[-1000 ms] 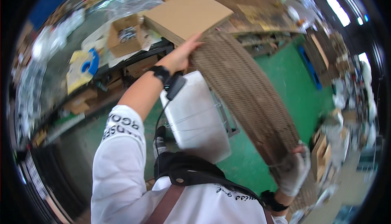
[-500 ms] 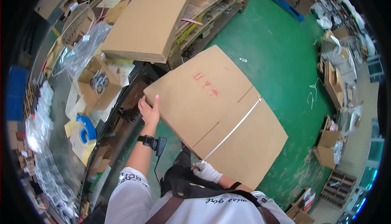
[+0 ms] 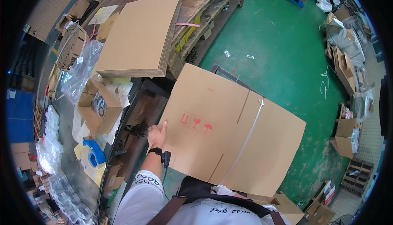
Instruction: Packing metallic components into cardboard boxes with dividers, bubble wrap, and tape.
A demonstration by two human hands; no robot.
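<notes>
The flat box (image 3: 229,131) has swung lower over the green floor (image 3: 278,49). The left hand (image 3: 156,134) grips its edge beside the bench (image 3: 135,102); the right hand's (image 3: 221,189) fingers can't be seen

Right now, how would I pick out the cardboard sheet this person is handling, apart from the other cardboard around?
Start at the green floor. Over it, just in front of the person, lies the flattened carton, with the left hand on its left edge. Unlike the plain stack of sheets on the workbench, it has small red symbols and a white strap across it.
</notes>
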